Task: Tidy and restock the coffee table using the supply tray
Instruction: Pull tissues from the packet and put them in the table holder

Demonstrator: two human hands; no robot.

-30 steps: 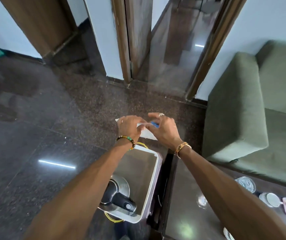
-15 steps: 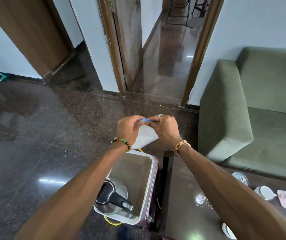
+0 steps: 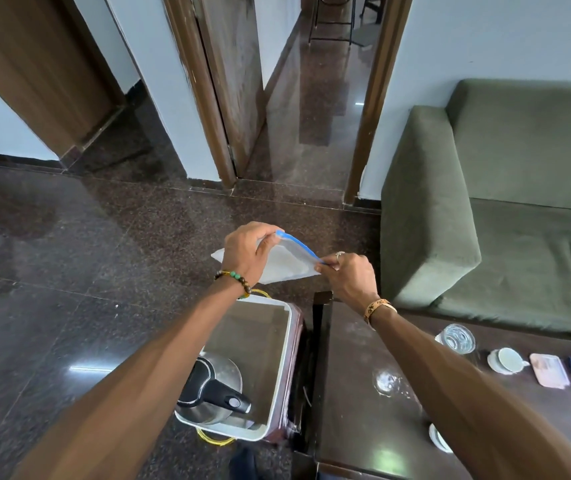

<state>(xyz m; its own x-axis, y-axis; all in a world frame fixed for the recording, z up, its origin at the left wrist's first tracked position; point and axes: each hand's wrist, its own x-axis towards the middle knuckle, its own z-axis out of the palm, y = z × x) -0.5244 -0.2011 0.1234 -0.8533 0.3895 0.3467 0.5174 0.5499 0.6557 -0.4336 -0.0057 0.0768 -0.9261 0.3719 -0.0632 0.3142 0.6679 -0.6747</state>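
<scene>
Left hand [image 3: 246, 251] and right hand [image 3: 348, 278] pinch the bag [image 3: 284, 263] above the tray [image 3: 279, 368]; bag contents indiscernible, kettle [image 3: 213, 393] partly arm-hidden.

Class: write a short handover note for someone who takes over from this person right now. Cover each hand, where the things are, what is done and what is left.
Left hand: grip pinching one end of the zip bag.
Right hand: grip pinching the other end of its blue strip.
The bag is held in the air above the floor, beyond the tray.
The kettle sits in the tray, beside the coffee table.
On the table: a glass, a cup, a pink packet.
Done: bag picked up.
Left: cannot tell whether the bag is sealed; table things not yet sorted.
</scene>
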